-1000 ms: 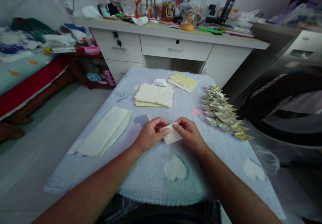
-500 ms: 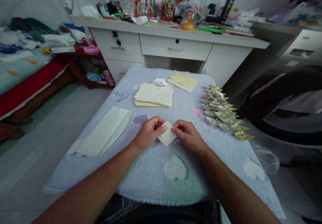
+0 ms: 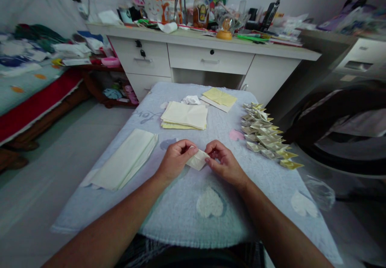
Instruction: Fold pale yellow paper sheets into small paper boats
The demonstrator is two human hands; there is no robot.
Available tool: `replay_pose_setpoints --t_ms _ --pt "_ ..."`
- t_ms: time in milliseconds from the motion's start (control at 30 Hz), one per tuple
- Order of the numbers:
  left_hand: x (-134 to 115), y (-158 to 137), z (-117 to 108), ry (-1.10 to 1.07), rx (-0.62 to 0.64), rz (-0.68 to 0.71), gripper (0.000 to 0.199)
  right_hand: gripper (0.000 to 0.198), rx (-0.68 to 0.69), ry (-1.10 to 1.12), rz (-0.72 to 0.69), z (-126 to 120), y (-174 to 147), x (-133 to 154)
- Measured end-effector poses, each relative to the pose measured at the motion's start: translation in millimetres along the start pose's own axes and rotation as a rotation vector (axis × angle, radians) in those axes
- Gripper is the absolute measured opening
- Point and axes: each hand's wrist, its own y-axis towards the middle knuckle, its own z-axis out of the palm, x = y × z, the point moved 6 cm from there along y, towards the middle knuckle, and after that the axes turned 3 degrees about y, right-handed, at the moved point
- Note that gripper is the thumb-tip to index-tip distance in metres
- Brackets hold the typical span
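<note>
A small folded piece of cream paper (image 3: pixel 197 160) is held just above the cloth-covered table (image 3: pixel 181 219). My left hand (image 3: pixel 177 158) pinches its left side between thumb and fingers. At its right edge, my right hand (image 3: pixel 224 161) has thumb and fingertips closed on the corner. Beyond the hands lies a stack of cream and yellow paper sheets (image 3: pixel 184 115). Several folded paper boats (image 3: pixel 265 133) stand in close rows on the right. Left of my hands rests a long folded pale sheet (image 3: pixel 125 159).
Crumpled white paper (image 3: pixel 191 99) and yellow sheets (image 3: pixel 219 97) lie at the table's far end. Behind stands a white desk (image 3: pixel 211 59) crowded with a jar (image 3: pixel 201 11) and other items. A washing machine (image 3: pixel 358 63) is at the right, a bed (image 3: pixel 33 83) at the left.
The folded paper has turned and tilted in my hands, from a diamond shape to a slanted one. My right hand's fingers have shifted at its right edge.
</note>
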Motion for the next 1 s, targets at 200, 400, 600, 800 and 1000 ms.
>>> replay_pose_setpoints --t_ms 200,400,600,800,1000 --pt "-4 -1 -2 0.108 -0.037 0.057 0.020 0.008 -0.022 -0.167 -0.128 -2 2 9" --pt "-6 -2 -3 0.200 -0.045 0.093 0.019 0.006 -0.034 -0.208 -0.135 -1 1 13" --pt "-5 -3 -4 0.231 -0.077 0.094 0.019 0.007 -0.057 -0.241 -0.126 -3 2 9" --pt "-4 -4 -4 0.315 -0.106 0.152 0.019 0.008 -0.056 -0.274 -0.083 -3 3 4" --pt "-12 -8 -1 0.392 -0.083 0.243 0.014 0.013 -0.034 -0.286 -0.012 -1 4 -3"
